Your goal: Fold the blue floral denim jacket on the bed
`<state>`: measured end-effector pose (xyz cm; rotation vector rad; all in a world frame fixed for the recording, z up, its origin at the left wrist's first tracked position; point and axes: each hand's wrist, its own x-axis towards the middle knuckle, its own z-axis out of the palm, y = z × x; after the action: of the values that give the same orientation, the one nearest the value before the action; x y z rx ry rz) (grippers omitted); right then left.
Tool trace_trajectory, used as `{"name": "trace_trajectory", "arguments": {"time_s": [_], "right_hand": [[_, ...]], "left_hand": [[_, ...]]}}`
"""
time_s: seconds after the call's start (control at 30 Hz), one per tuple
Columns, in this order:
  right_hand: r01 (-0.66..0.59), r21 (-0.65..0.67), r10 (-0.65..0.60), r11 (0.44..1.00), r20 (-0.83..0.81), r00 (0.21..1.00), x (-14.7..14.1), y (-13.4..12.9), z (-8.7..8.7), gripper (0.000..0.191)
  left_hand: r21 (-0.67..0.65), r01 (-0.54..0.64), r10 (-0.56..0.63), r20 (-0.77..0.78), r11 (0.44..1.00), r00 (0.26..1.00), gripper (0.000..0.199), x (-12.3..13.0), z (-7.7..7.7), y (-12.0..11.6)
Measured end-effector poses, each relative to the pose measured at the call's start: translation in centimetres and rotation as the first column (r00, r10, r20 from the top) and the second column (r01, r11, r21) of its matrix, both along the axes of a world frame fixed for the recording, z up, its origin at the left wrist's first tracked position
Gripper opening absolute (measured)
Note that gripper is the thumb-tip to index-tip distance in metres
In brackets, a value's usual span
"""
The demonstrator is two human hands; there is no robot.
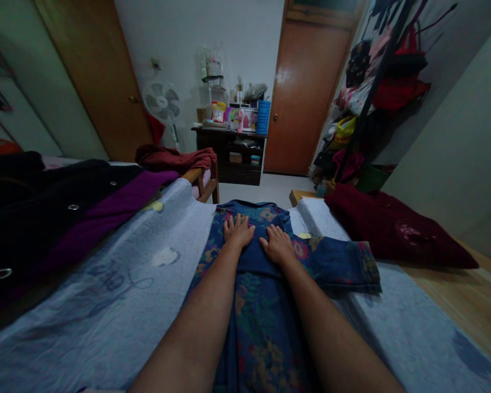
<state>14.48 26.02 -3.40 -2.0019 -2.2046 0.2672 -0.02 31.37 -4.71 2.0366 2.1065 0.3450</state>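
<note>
A dark blue floral garment (262,305) lies spread on the bed sheet (147,284), its collar end toward the far edge. One sleeve (335,265) stretches out to the right; on the left no sleeve shows extended. My left hand (238,230) rests flat on the upper left part of the garment, fingers spread. Beside it, my right hand (278,244) lies flat near the base of the right sleeve, fingers apart. Neither hand grips the cloth. My forearms cover part of the garment's lower body.
Black and purple clothing (85,202) lies at the left. A dark red garment (396,229) is at the right, partly over a wooden board (454,284). Beyond the bed stand a fan (162,102), a dark cabinet (229,158) and a door (300,98). Bags (401,93) hang at the right.
</note>
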Motion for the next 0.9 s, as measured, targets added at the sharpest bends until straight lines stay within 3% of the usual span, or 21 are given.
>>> {"name": "trace_trajectory", "arguments": {"time_s": [0.3,0.5,0.57,0.7,0.77,0.9], "right_hand": [[0.23,-0.027,-0.23,0.973,0.005,0.973,2.9,-1.7,-0.5,0.078],[0.29,-0.061,-0.291,0.955,-0.002,0.957,2.4,-2.4,1.0,0.071],[0.248,-0.02,-0.249,0.968,-0.023,0.968,1.0,-3.2,1.4,0.065],[-0.033,0.017,0.034,0.999,-0.069,0.997,-1.2,-5.4,1.1,0.064],[-0.036,0.0,0.036,0.999,-0.06,0.998,-1.0,-6.4,0.7,0.066],[0.106,-0.041,-0.106,0.994,-0.017,0.994,1.0,-7.4,0.1,0.071]], "left_hand": [[0.053,-0.022,0.023,-0.031,0.998,0.999,0.064,0.3,-0.2,-0.5],[0.113,-0.037,0.044,-0.064,0.993,0.997,0.063,0.7,-0.2,-0.9],[0.11,-0.039,0.046,-0.06,0.993,0.997,0.063,0.8,0.0,-1.0],[0.085,-0.036,0.04,-0.045,0.996,0.998,0.063,0.8,0.4,-1.3],[0.09,-0.034,0.039,-0.055,0.995,0.998,0.062,0.9,0.4,-1.4],[0.07,-0.034,0.038,-0.058,0.997,0.998,0.063,0.7,0.3,-1.0]]}}
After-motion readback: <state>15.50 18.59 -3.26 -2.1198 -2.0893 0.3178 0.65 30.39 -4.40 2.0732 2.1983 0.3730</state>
